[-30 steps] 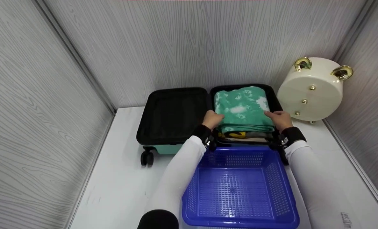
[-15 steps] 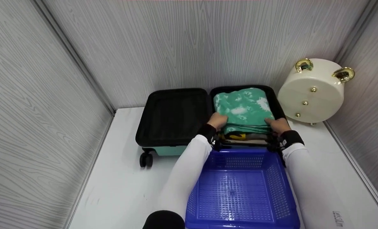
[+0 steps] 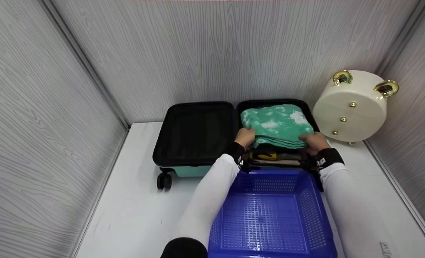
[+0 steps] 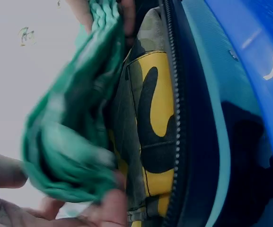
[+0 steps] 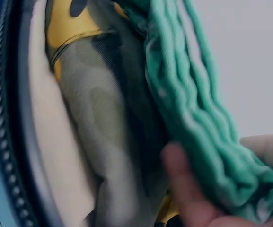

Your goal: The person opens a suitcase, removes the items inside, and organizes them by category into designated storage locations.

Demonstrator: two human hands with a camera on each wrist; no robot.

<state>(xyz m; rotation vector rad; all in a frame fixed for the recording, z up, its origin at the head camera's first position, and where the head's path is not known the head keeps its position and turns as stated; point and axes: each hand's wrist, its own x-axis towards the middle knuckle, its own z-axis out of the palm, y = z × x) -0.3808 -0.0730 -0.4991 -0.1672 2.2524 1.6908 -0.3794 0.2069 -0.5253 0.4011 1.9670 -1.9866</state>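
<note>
Basket: Nearest to me, a blue basket point(image 3: 262, 222) is sitting on the white table point(image 3: 137, 204), its perforated floor facing up.
Sleeves: Two white sleeves point(image 3: 205, 200) are reaching forward over the basket's sides, with black bands point(image 3: 235, 150) circling the wrists.
Left hand: I am watching the left hand point(image 3: 245, 137) gripping the near left corner of the cloth between thumb and fingers.
Right hand: The right hand point(image 3: 316, 140) is pinching the near right corner, the layered folds passing between its thumb and fingers.
Cloth: The green-and-white cloth point(image 3: 276, 123), folded in several layers, is lying over the suitcase's right half, its near edge hanging above the things beneath; I am not able to tell whether its far part is resting on them.
Underneath: Grey-and-yellow camouflage fabric point(image 4: 155, 118) is showing below that edge, a cream layer point(image 5: 60, 137) lying between it and the rim.
Suitcase: Behind the basket, the suitcase point(image 3: 199, 134) is lying spread in two halves, black inside and turquoise outside, a caster wheel point(image 3: 164, 181) sticking out at its near left corner.
Round case: Right of the suitcase, a cream round case point(image 3: 344, 114) with gold rings point(image 3: 342, 77) is standing near the corner.
Wall: A grey wood-grain wall point(image 3: 212, 50) is rising behind everything.
</note>
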